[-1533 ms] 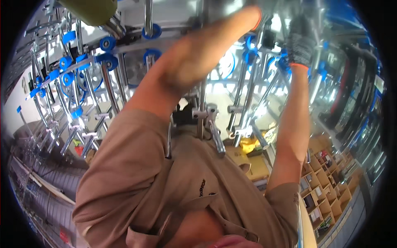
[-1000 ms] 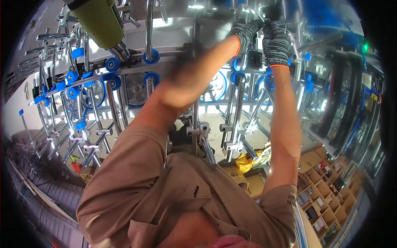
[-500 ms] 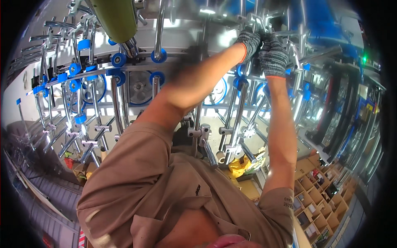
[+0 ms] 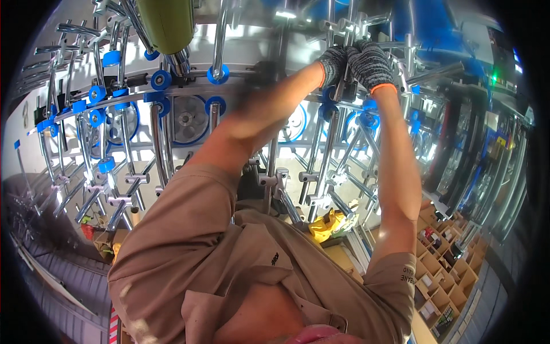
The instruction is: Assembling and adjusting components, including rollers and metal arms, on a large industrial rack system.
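You stand under a big metal frame (image 4: pixel 172 94) full of shiny rods, and you reach up into it with both arms. Lots of blue wheels (image 4: pixel 216 73) sit along its curved rail. A fat green cone (image 4: pixel 169 23) hangs at the top, well away from your hands. Down low on the right are brown boxes (image 4: pixel 444 289) on shelves.

Both your hands wear grey knit gloves. Your left hand (image 4: pixel 333 64) and your right hand (image 4: pixel 371 64) are up high, close together and nearly touching. They are both curled around a shiny upright rod (image 4: pixel 344 86) and the small clamp on it. Your fingers look closed tight on it, not open.

I think you are in the middle of the job. You have the rod in your grip, but I cannot tell if the clamp is loose or tight. The other rods nearby look untouched, so more work may be left.
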Demonstrator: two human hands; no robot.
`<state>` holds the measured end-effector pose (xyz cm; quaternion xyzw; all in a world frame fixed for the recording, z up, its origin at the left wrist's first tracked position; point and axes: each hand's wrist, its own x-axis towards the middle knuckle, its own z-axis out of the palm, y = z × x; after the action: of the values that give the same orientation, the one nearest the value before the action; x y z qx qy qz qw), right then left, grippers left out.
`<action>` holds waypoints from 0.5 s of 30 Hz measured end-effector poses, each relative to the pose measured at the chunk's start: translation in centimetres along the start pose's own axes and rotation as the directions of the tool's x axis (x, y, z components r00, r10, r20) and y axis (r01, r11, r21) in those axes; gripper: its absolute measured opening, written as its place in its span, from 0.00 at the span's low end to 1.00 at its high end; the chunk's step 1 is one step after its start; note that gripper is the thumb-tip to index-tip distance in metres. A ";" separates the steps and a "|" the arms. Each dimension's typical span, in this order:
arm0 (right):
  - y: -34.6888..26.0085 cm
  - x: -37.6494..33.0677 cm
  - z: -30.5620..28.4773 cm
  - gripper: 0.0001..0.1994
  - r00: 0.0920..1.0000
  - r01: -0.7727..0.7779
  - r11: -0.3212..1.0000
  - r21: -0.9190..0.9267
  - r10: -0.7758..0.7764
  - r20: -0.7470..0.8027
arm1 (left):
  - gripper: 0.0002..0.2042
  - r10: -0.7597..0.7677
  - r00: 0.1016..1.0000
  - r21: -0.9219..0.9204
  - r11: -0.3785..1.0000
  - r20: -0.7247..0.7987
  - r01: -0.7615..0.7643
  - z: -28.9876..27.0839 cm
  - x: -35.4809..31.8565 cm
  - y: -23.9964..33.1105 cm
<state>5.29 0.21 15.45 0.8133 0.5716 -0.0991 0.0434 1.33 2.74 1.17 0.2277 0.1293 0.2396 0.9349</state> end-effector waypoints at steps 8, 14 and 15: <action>-3.3 2.9 1.2 0.12 0.914 0.402 0.901 -0.165 -0.383 0.138 | 0.09 0.070 0.994 -0.545 0.839 0.086 -0.011 -7.3 4.5 -3.4; -4.9 3.9 1.4 0.09 0.948 0.319 0.889 -0.329 -0.304 0.097 | 0.17 -0.802 0.570 0.729 0.281 -0.180 0.624 -5.0 6.6 -0.6; -1.5 5.1 3.0 0.10 0.957 0.271 0.883 -0.384 -0.289 0.012 | 0.17 -0.669 0.737 0.618 0.541 -0.095 0.570 -2.1 5.3 -2.9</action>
<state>5.24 4.86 11.46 0.7003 0.6921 0.0271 0.1729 6.21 3.90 -2.77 0.4730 0.1998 -0.1806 0.8389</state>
